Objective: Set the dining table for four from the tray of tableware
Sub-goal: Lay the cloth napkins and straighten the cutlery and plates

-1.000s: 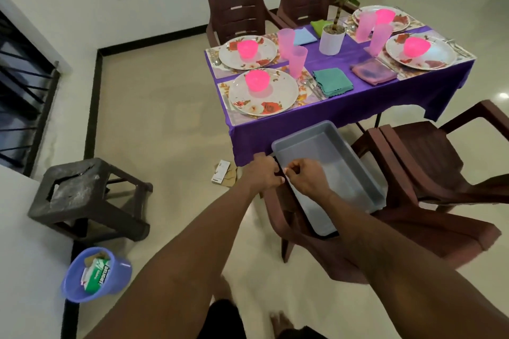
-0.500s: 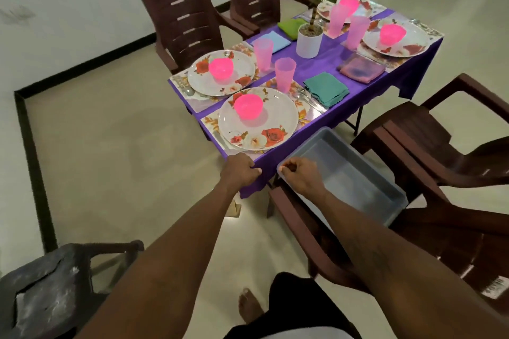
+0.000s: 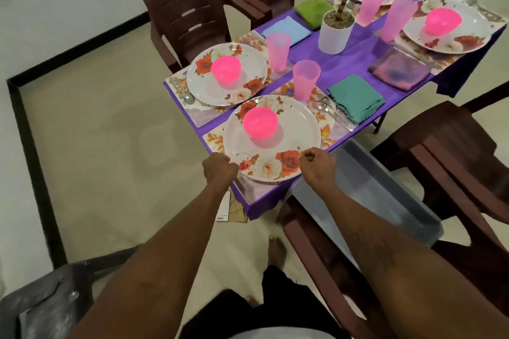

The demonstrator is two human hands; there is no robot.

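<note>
White rose-print plate sits at the purple table's near corner. Your left hand and right hand curl at its rim — whether they grip it, I cannot tell. Grey tray rests on the chair. Floor card print — unreadable.

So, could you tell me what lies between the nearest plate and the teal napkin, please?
In the head view, cutlery lies on the placemat between the nearest plate and the teal napkin.

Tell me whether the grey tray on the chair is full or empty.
Empty, as far as can be seen. The grey tray shows only its bare floor and walls; the right forearm hides part of its near side.
</note>
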